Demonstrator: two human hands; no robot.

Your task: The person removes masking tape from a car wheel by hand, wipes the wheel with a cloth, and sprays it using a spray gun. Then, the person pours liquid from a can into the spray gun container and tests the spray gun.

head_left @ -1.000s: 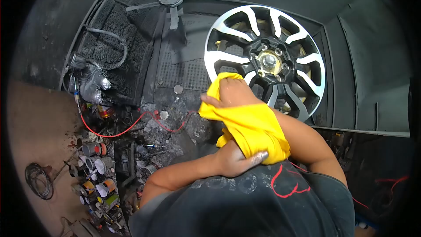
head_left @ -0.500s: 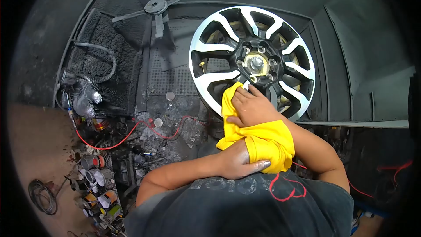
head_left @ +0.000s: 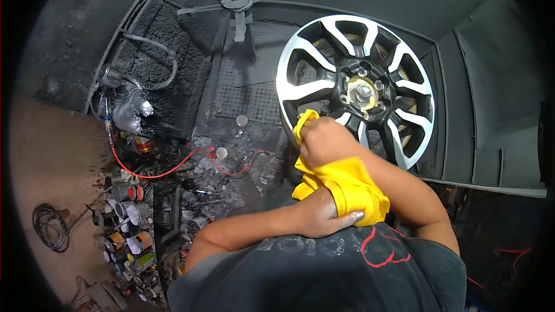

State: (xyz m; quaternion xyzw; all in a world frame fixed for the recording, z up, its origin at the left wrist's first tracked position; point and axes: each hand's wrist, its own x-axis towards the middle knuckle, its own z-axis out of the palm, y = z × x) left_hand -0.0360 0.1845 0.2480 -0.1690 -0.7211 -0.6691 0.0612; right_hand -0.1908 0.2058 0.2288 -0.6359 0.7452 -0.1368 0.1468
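Observation:
A black alloy wheel [head_left: 362, 92] with bright silver spoke faces stands upper right of centre. My right hand [head_left: 326, 141] is closed on one end of a yellow cloth [head_left: 352, 188], at the wheel's lower left edge; whether it touches the rim is hard to tell. Close to my chest, my left hand [head_left: 324, 212] grips the bunched other end, its silver-stained thumb lying over the folds. The cloth stretches between both hands, passing beneath my right forearm.
A grey-coated cross-shaped stand [head_left: 237, 2] is at the top. On the left are a spray gun [head_left: 130, 107] with a red hose [head_left: 156, 175], several paint cans [head_left: 124, 192] and a coiled cable [head_left: 51, 228]. Dark booth walls surround the wheel.
My right hand has gone from spread over the cloth near the spokes to a closed grip, drawn slightly back toward the rim. The wheel's spokes sit at a different angle.

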